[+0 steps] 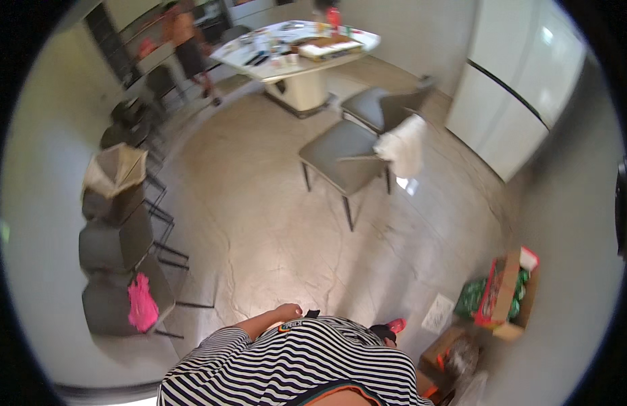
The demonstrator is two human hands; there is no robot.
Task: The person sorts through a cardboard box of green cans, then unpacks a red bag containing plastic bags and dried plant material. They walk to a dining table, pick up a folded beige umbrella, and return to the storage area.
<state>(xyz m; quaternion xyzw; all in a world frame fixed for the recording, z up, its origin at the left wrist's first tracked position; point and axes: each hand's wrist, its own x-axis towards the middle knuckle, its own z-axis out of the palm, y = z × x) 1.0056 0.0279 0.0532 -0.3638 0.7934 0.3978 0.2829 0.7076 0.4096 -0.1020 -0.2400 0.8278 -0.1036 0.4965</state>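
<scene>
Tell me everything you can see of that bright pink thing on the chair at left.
The bright pink item looks soft and crumpled, perhaps cloth or rubber gloves; blur hides which. Longer than wide, it narrows toward its top and broadens below. It lies on the nearest grey chair along the left wall, with nothing else visibly touching it.

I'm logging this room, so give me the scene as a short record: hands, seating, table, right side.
Left hand: before the striped shirt; grip unclear
Right hand: not clearly visible
Seating: dark chairs lined along the left wall, pink cloth on the nearest; more near the table
Table: white, cluttered; a blurred person to its left
Right side: cardboard box with green items, near the wall
</scene>
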